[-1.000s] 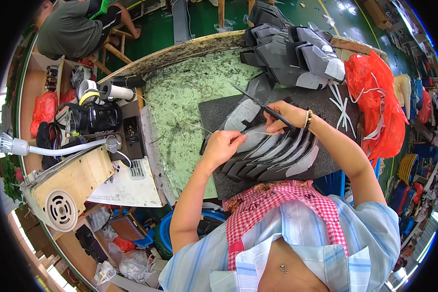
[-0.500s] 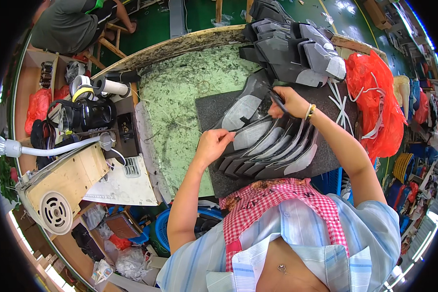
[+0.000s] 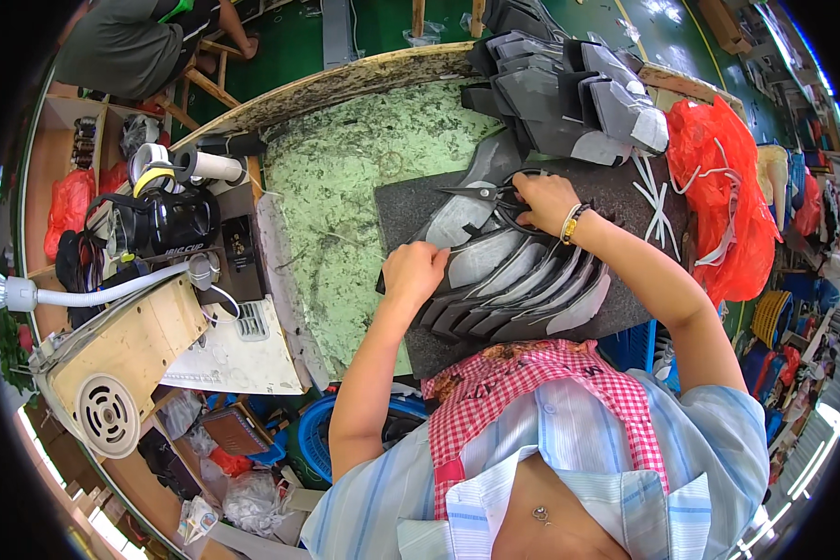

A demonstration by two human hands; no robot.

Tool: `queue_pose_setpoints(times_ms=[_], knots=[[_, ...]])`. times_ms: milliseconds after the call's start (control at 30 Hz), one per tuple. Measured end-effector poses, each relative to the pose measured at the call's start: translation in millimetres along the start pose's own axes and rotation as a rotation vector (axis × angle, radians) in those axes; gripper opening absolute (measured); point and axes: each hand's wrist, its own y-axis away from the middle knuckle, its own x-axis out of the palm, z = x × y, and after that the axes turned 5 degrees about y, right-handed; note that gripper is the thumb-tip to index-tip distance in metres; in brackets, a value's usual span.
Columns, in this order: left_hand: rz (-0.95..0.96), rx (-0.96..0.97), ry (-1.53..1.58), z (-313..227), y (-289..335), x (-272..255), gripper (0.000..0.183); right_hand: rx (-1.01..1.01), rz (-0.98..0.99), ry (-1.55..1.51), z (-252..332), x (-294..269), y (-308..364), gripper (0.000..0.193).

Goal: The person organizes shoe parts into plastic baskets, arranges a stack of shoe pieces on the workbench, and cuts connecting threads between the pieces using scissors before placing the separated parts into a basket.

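A pair of scissors (image 3: 483,193) is in my right hand (image 3: 546,200), its fingers closed round the black handles and the blades pointing left. My left hand (image 3: 414,276) is closed, with thumb and fingers pinched at the left edge of a row of curved black-and-grey pieces (image 3: 495,259). These pieces overlap like a fan on a dark grey mat (image 3: 406,207). One longer piece with a light grey end (image 3: 457,218) lies beyond the row, under the scissor blades. My fingers partly hide the edge that the left hand pinches.
Stacked dark pieces (image 3: 541,93) sit at the far right of the worn green table (image 3: 331,177). Beside them are white strips (image 3: 656,205) and a red plastic bag (image 3: 723,187). A lamp arm (image 3: 112,291) and a sewing machine (image 3: 149,327) stand left. Another person (image 3: 126,47) sits far left.
My right hand has turned the scissors so the blades now point left, over the longer piece. My left hand has moved slightly, staying near the row's left edge.
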Motion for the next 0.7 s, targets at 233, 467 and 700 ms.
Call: queue_pose_setpoints(times_ms=[233, 467, 700], knots=[[-0.176, 0.115, -0.278, 13, 18, -20, 0.031, -0.038, 0.382, -0.538, 18, -48, 56, 0.056], [0.002, 0.058, -0.036, 21, 31, -51, 0.023, 0.31, 1.133, -1.327, 55, -14, 69, 0.076], [-0.068, 0.148, -0.054, 30, 32, -43, 0.018, 0.366, 1.003, -1.296, 64, -12, 58, 0.069]])
